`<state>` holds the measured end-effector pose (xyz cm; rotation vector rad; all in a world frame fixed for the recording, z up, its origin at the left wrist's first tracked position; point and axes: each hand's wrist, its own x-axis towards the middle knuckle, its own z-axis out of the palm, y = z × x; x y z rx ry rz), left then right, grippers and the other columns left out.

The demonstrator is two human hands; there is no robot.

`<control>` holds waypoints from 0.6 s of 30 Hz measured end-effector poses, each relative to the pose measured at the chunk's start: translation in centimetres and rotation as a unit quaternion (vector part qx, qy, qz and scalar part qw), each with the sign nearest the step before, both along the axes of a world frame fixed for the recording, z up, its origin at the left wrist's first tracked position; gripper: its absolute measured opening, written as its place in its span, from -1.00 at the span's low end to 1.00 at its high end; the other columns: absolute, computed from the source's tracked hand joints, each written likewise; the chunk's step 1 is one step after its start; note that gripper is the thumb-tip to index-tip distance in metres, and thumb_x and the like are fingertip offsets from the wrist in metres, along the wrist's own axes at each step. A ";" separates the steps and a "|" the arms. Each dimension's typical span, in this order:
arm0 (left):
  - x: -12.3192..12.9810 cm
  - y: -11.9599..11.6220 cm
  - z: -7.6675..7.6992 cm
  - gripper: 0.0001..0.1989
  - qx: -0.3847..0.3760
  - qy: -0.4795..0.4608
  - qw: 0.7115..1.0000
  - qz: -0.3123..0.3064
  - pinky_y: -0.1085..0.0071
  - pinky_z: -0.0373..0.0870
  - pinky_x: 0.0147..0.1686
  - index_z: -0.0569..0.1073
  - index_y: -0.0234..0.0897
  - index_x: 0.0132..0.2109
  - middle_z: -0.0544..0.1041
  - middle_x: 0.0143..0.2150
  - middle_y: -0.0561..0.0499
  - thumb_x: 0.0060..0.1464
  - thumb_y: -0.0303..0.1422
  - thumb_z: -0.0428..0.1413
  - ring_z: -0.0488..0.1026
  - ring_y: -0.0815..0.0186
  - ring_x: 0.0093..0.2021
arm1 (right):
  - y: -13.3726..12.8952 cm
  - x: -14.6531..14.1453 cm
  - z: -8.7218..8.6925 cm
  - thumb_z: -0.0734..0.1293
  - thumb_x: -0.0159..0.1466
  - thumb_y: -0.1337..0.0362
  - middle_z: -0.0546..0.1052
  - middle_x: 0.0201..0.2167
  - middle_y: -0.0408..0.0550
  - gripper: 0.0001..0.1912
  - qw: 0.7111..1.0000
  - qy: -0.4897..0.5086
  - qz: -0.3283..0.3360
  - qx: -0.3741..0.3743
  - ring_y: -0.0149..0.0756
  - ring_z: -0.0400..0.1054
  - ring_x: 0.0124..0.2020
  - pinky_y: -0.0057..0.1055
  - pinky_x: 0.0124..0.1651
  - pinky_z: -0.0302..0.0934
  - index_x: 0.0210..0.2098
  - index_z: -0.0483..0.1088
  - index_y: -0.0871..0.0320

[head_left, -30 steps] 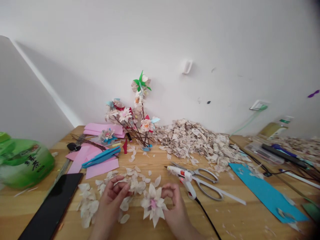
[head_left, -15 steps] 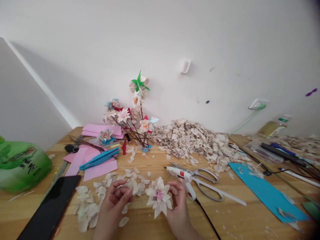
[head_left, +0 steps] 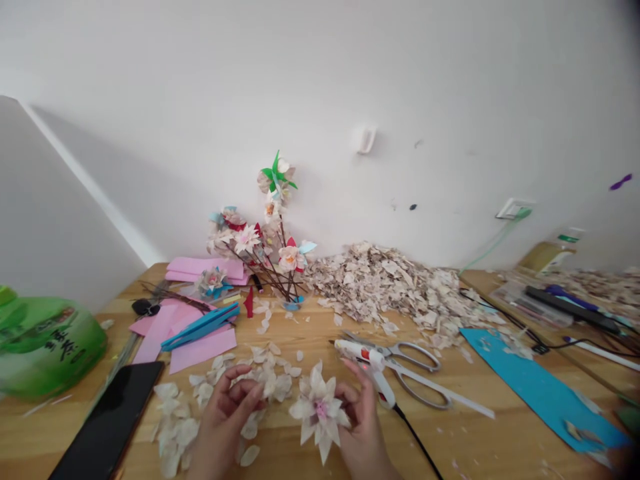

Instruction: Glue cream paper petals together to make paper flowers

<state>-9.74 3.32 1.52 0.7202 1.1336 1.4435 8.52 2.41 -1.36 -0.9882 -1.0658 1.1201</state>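
Wooden tabletop (head_left: 480, 433) under a bare white wall (head_left: 320, 87), strewn with paper craft work. The right hand (head_left: 363, 420) has a many-petalled paper flower (head_left: 320, 410) by its edge, fingers (head_left: 355, 393) curled around the petals. The flower lies between the hands, much nearer the right, its longest petal pointing down toward the person. The left hand (head_left: 225, 413) is half-closed, palm up, beside a cluster of loose petals (head_left: 267, 377); whether it pinches a small petal cannot be told. Just beside the right hand lies a hot glue gun (head_left: 357, 350), its black cord (head_left: 415, 433) trailing toward the person, with steel scissors (head_left: 417, 377) behind it. Farther out are pink paper sheets (head_left: 203, 350), a black phone (head_left: 107, 420), a heap of cut petals (head_left: 385, 287) and a branch bouquet (head_left: 260, 257) against the wall
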 end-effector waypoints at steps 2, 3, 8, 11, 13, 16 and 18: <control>-0.3 0.1 0.1 -0.53 -0.010 0.007 1.000 -0.018 0.48 0.35 -0.45 0.36 -0.21 -0.27 0.48 -0.62 0.15 -0.36 -0.20 0.34 0.40 0.37 -0.54 | 0.0 0.0 0.2 0.43 0.01 0.29 0.47 -0.43 -0.20 -0.31 0.999 0.026 0.019 -0.008 -0.28 0.40 -0.46 -0.41 -0.46 0.27 0.03 0.02 -0.08; -0.3 0.2 0.3 -0.53 -0.017 0.009 0.999 -0.027 0.47 0.35 -0.45 0.36 -0.22 -0.27 0.49 -0.62 0.15 -0.38 -0.20 0.34 0.40 0.37 -0.54 | 0.0 0.0 0.2 0.44 0.01 0.29 0.47 -0.43 -0.20 -0.31 0.999 0.032 0.025 -0.007 -0.29 0.40 -0.46 -0.42 -0.47 0.26 0.03 0.01 -0.09; -0.3 0.0 1.1 -0.57 -0.029 0.019 0.996 -0.084 0.47 0.32 -0.44 0.39 -0.20 -0.29 0.50 -0.60 0.12 -0.36 -0.25 0.35 0.37 0.37 -0.53 | 0.2 0.9 -0.9 0.43 0.01 0.32 0.47 -0.46 -0.22 -0.27 0.999 -0.016 0.032 0.037 -0.28 0.39 -0.44 -0.37 -0.34 0.25 0.07 0.01 -0.07; -0.4 -0.4 1.5 -0.61 -0.011 0.041 0.991 -0.128 0.50 0.27 -0.46 0.40 -0.17 -0.26 0.55 -0.54 0.08 -0.30 -0.31 0.33 0.40 0.35 -0.49 | 0.0 1.2 -1.6 0.39 0.03 0.38 0.47 -0.45 -0.22 -0.26 0.995 -0.055 0.050 0.067 -0.27 0.39 -0.39 -0.33 -0.25 0.24 0.10 -0.01 -0.08; -0.5 -0.6 1.6 -0.62 -0.003 0.047 0.988 -0.146 0.48 0.26 -0.45 0.40 -0.17 -0.23 0.56 -0.50 0.05 -0.26 -0.32 0.31 0.41 0.31 -0.45 | -0.1 1.3 -1.7 0.38 0.03 0.40 0.46 -0.43 -0.22 -0.26 0.994 -0.061 0.067 0.069 -0.28 0.38 -0.37 -0.32 -0.22 0.24 0.10 -0.01 -0.11; -0.6 -0.9 1.6 -0.61 0.002 0.051 0.987 -0.154 0.47 0.25 -0.44 0.37 -0.15 -0.19 0.56 -0.49 0.04 -0.23 -0.32 0.29 0.40 0.30 -0.43 | -0.2 1.2 -1.3 0.41 0.02 0.39 0.43 -0.48 -0.26 -0.28 0.994 -0.049 0.084 0.049 -0.31 0.36 -0.43 -0.35 -0.27 0.24 0.07 0.03 -0.12; -0.5 -1.0 1.4 -0.61 0.007 0.058 0.986 -0.157 0.48 0.23 -0.46 0.35 -0.14 -0.17 0.54 -0.49 0.06 -0.20 -0.31 0.28 0.38 0.33 -0.46 | -0.2 1.1 -0.8 0.44 0.00 0.38 0.40 -0.51 -0.29 -0.27 0.994 -0.031 0.097 0.027 -0.34 0.33 -0.48 -0.40 -0.34 0.22 0.05 0.05 -0.13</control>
